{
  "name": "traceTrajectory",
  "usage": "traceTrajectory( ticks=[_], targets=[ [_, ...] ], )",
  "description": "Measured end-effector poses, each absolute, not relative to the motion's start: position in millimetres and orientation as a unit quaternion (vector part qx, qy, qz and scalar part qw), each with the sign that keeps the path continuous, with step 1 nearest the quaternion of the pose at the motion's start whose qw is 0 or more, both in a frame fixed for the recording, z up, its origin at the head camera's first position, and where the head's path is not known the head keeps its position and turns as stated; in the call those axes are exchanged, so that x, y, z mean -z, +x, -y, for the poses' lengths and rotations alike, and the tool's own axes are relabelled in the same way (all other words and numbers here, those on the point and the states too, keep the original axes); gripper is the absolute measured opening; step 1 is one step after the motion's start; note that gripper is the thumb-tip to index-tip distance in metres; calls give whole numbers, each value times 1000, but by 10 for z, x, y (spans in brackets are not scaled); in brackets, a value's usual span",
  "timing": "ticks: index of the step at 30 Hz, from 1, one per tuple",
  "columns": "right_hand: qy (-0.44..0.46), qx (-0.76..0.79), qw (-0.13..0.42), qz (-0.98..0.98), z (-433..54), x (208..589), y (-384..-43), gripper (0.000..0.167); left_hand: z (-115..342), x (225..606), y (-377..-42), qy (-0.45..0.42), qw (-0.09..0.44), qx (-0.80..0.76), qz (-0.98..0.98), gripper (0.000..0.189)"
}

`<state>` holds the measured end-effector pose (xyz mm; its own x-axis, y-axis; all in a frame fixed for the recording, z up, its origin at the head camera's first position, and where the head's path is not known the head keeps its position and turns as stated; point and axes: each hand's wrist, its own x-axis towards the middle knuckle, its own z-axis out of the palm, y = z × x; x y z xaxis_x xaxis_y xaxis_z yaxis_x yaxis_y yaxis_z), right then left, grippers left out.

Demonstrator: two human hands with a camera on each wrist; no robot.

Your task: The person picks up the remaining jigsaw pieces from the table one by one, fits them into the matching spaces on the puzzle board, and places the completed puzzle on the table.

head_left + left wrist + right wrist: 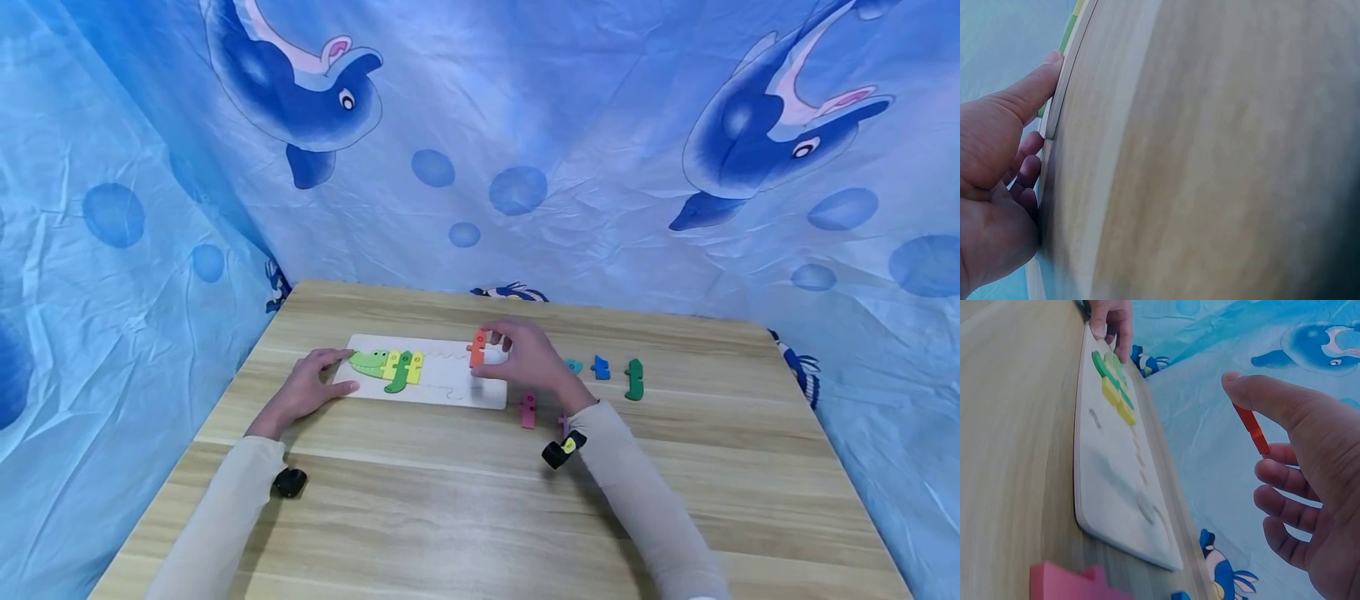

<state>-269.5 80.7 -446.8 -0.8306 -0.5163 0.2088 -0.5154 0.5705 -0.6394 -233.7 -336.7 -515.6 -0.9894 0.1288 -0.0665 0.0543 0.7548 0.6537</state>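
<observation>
A white crocodile puzzle board [446, 398] lies flat on the table. At its left end sit a green head piece [367, 363], yellow pieces [417, 367] and a green leg piece [401, 375]. My left hand [306, 385] holds that end between thumb and forefinger; in the left wrist view the thumb [1044, 81] lies along the board's edge. Above the board's right part, my right hand [525, 358] pinches an orange puzzle piece [477, 348] between thumb and fingers. Seen edge-on in the right wrist view, the orange piece [1252, 430] is apart from the board.
Right of the board lie a pink piece [528, 411], a purple piece [563, 423] partly hidden by the right wrist, a teal piece [573, 366], a blue piece [601, 367] and a dark green leg piece [634, 380]. A blue dolphin-print cloth [465, 275] hangs behind the wooden table [420, 517].
</observation>
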Motion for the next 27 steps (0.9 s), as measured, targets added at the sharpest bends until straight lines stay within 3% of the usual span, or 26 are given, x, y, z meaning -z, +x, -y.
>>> traceTrajectory(
  ticks=[27],
  targets=[
    [-293, 372, 36, -880, -117, 4759, -2913, 76, 3373, 5158, -2330, 56, 44, -340, -938, 71]
  ],
)
